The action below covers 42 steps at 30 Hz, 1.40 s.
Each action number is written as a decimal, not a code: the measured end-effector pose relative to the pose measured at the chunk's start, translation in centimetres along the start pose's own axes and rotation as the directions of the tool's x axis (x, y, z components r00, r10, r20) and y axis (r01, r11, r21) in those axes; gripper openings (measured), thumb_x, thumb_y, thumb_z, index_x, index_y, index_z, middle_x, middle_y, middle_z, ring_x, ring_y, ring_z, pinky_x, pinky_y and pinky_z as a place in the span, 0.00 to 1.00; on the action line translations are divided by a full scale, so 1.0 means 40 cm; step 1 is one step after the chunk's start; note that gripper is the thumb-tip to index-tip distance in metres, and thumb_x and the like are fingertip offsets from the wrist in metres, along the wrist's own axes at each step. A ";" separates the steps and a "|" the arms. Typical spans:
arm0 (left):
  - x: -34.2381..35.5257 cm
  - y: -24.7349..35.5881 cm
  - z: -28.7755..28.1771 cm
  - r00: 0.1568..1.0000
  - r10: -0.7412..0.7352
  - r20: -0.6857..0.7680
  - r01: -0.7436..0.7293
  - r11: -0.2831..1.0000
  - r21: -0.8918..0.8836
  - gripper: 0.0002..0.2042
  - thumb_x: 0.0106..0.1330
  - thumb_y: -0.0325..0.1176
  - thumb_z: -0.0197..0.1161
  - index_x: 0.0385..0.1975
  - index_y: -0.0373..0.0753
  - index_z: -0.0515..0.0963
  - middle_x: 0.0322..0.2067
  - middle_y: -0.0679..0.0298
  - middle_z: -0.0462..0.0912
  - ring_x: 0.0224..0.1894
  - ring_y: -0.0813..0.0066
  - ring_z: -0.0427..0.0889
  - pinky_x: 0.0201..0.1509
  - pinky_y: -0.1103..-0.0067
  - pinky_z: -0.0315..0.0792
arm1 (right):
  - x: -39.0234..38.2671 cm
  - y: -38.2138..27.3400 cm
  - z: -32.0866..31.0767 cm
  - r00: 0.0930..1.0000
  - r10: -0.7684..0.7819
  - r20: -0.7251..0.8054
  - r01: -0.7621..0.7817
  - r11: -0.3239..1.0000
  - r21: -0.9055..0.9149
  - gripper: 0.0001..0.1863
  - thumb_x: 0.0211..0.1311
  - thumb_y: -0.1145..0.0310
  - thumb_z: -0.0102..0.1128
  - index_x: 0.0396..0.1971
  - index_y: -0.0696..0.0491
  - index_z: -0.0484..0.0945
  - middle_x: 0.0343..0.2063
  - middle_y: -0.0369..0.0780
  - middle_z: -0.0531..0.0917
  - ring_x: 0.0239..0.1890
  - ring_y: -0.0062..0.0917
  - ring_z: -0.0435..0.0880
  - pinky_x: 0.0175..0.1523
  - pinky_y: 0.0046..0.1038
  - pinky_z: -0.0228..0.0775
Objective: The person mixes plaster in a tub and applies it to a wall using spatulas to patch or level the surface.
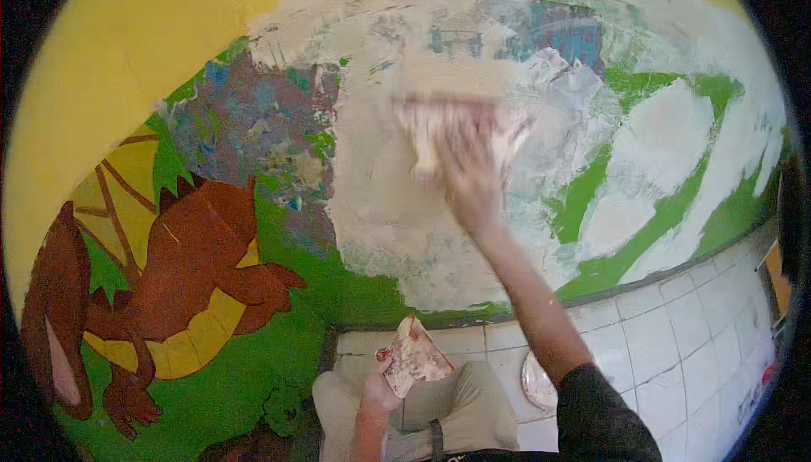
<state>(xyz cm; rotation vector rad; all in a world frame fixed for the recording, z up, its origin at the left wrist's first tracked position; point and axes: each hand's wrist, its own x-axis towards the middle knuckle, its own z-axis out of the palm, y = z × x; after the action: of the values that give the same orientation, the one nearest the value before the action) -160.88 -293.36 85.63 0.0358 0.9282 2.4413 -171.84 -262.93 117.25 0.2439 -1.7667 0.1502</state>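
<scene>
My right hand (475, 183) is stretched up to the wall, its fingers closed over a wide putty knife (412, 120). That blade is smeared with whitish putty and blurred by motion, and its long edge lies against the fresh putty patch (380, 200). Low in front of my lap, my left hand (377, 394) grips a second putty knife (420, 359). Its broad, roughly triangular blade is coated with pale putty and points upward, away from the wall's surface.
On the left the wall bears a painted brown dragon (198, 242) over green, with yellow above. Bare grey-blue patches (245, 124) border the putty. White floor tiles (667, 335) meet the wall's lower edge. A round pale container (539, 382) sits beside my right arm, partly hidden.
</scene>
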 end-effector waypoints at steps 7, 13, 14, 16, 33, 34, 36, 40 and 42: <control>0.002 -0.073 0.197 0.974 -0.194 -0.118 0.143 0.929 -0.342 0.21 0.74 0.35 0.46 0.62 0.32 0.65 0.56 0.50 0.76 0.57 0.51 0.77 0.62 0.54 0.72 | -0.452 0.035 -0.108 0.945 0.118 0.305 -0.162 0.979 0.122 0.27 0.54 0.77 0.58 0.58 0.59 0.74 0.61 0.47 0.74 0.70 0.41 0.63 0.75 0.47 0.47; -0.058 -0.167 0.258 0.987 -0.135 -0.084 0.109 0.959 -0.263 0.20 0.73 0.34 0.46 0.60 0.31 0.66 0.56 0.49 0.76 0.56 0.51 0.78 0.60 0.55 0.74 | -0.445 0.176 -0.364 0.801 0.599 -0.008 -0.562 0.756 0.336 0.26 0.57 0.85 0.47 0.57 0.59 0.75 0.55 0.49 0.79 0.60 0.32 0.75 0.64 0.28 0.65; -0.049 -0.173 0.298 0.983 -0.146 -0.110 0.119 0.968 -0.223 0.20 0.73 0.35 0.47 0.60 0.31 0.66 0.56 0.50 0.76 0.56 0.52 0.78 0.60 0.55 0.75 | -0.442 0.246 -0.395 0.689 0.725 -0.003 -0.690 0.657 0.303 0.23 0.60 0.83 0.47 0.56 0.60 0.75 0.52 0.50 0.80 0.57 0.32 0.77 0.61 0.30 0.67; -0.048 -0.182 0.328 0.977 -0.154 -0.146 0.128 0.977 -0.173 0.20 0.74 0.35 0.48 0.60 0.31 0.66 0.56 0.50 0.76 0.56 0.52 0.78 0.60 0.56 0.75 | -0.397 0.303 -0.438 0.547 0.837 -0.002 -0.804 0.527 0.276 0.21 0.62 0.80 0.46 0.55 0.60 0.76 0.50 0.51 0.81 0.54 0.33 0.79 0.58 0.32 0.70; -0.119 -0.133 0.162 0.992 -0.125 0.030 0.128 0.979 -0.159 0.19 0.72 0.33 0.48 0.61 0.32 0.66 0.57 0.50 0.76 0.56 0.53 0.79 0.59 0.54 0.74 | -0.666 0.007 -0.192 0.789 0.591 -0.166 -0.577 0.807 0.127 0.31 0.50 0.85 0.50 0.59 0.55 0.74 0.50 0.52 0.80 0.48 0.47 0.79 0.54 0.37 0.70; -0.118 -0.095 0.130 0.992 -0.124 0.033 0.128 0.979 -0.159 0.19 0.72 0.33 0.48 0.61 0.32 0.66 0.57 0.50 0.76 0.56 0.53 0.79 0.59 0.54 0.74 | -0.568 -0.003 -0.217 0.747 0.628 -0.218 -0.598 0.778 0.193 0.29 0.50 0.84 0.50 0.56 0.57 0.75 0.49 0.52 0.80 0.47 0.47 0.80 0.52 0.35 0.70; -0.097 -0.015 0.069 0.969 -0.238 0.059 0.245 0.945 -0.218 0.19 0.73 0.33 0.47 0.60 0.32 0.66 0.57 0.50 0.76 0.55 0.52 0.79 0.59 0.54 0.75 | -0.375 -0.004 -0.254 0.708 0.620 -0.338 -0.571 0.785 0.243 0.25 0.52 0.83 0.51 0.54 0.59 0.77 0.47 0.53 0.81 0.46 0.46 0.80 0.51 0.33 0.71; -0.023 0.130 -0.002 0.959 -0.275 0.069 0.284 0.939 -0.194 0.19 0.72 0.33 0.50 0.59 0.32 0.67 0.54 0.50 0.77 0.54 0.51 0.79 0.59 0.56 0.75 | -0.136 -0.056 -0.193 0.768 0.544 -0.337 -0.517 0.838 0.174 0.25 0.56 0.81 0.52 0.56 0.55 0.76 0.49 0.51 0.80 0.50 0.45 0.80 0.54 0.33 0.70; -0.001 0.219 -0.041 0.970 -0.244 0.007 0.242 0.958 -0.151 0.19 0.72 0.33 0.48 0.58 0.30 0.67 0.55 0.49 0.77 0.55 0.51 0.79 0.59 0.56 0.74 | -0.109 -0.139 -0.041 0.885 0.310 -0.347 -0.315 0.948 0.045 0.26 0.58 0.80 0.52 0.58 0.51 0.76 0.54 0.49 0.79 0.58 0.42 0.77 0.60 0.34 0.68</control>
<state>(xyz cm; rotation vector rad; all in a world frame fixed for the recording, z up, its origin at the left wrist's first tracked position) -165.21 -299.87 89.86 -0.1384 0.7037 2.2760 -168.07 -267.57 113.16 -0.0796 -1.4381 0.3919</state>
